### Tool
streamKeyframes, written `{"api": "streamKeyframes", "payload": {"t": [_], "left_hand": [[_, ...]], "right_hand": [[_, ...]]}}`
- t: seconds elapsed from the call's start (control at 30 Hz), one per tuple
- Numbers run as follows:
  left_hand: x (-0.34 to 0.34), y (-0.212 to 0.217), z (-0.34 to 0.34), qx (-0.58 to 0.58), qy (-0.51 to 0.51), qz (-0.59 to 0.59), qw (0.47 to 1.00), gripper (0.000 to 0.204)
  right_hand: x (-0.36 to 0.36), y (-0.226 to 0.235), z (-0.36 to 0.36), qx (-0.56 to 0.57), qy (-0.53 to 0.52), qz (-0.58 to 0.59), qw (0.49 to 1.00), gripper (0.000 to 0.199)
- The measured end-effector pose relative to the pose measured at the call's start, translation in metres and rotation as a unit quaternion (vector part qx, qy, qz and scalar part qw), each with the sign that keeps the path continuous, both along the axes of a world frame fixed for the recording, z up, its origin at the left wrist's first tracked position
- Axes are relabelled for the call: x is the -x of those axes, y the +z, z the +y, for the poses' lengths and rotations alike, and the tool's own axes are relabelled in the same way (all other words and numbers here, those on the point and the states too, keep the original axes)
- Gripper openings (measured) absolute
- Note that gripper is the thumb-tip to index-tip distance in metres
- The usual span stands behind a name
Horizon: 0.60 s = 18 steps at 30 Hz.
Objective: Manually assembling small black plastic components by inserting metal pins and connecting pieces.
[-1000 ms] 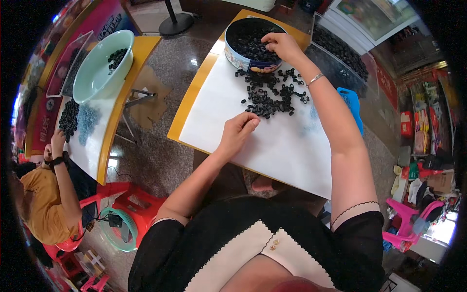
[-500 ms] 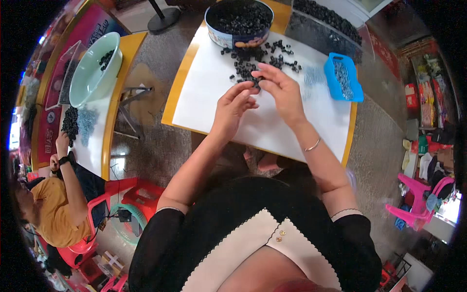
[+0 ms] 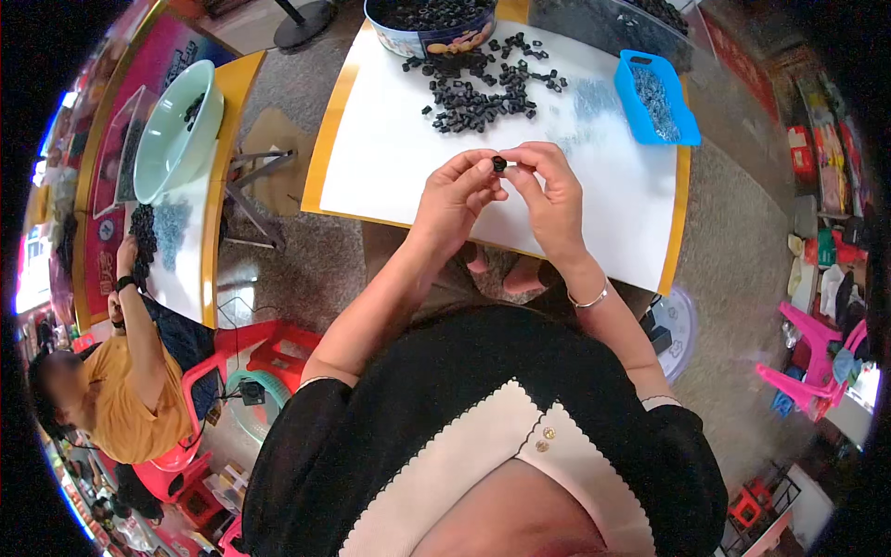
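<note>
A small black plastic piece (image 3: pixel 499 164) is held up between my two hands over the near part of the white tabletop. My left hand (image 3: pixel 450 200) is closed, with thumb and forefinger pinching the piece. From the other side, the thumb and forefinger of my right hand (image 3: pixel 554 200) come together against it; whether they grip something tiny too is hidden. Just beyond my hands lies a loose heap of similar black pieces (image 3: pixel 478 100). To its right, fine silvery metal bits (image 3: pixel 597 99) are scattered. A bright blue tray (image 3: pixel 689 132) at the right holds more of them.
A round tin (image 3: pixel 436 42) full of black pieces stands at the table's far edge, beside a clear box (image 3: pixel 594 35). On the left, a co-worker in a yellow shirt (image 3: pixel 139 399) handles black pieces at another table with a pale green basin (image 3: pixel 158 167).
Both hands have drawn back from the black heap toward me, and the black piece now shows between the fingertips. The view has shifted slightly, so the tin sits higher in it.
</note>
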State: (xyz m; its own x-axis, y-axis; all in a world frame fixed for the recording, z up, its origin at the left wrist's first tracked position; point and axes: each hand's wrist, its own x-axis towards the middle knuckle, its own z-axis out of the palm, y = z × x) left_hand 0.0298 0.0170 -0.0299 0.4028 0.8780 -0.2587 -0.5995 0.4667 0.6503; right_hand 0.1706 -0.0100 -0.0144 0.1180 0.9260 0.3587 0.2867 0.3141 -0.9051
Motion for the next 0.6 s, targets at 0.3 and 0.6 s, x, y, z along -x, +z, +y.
{"api": "streamKeyframes", "payload": {"t": [0.3, 0.6], "left_hand": [[0.005, -0.004, -0.008, -0.06, 0.013, 0.118, 0.991, 0.018], [0.014, -0.018, 0.0, -0.147, 0.051, 0.22, 0.963, 0.017]], "right_hand": [[0.003, -0.004, -0.018, -0.019, -0.039, -0.082, 0.996, 0.011], [-0.078, -0.034, 0.003, 0.023, -0.198, -0.245, 0.949, 0.012]]}}
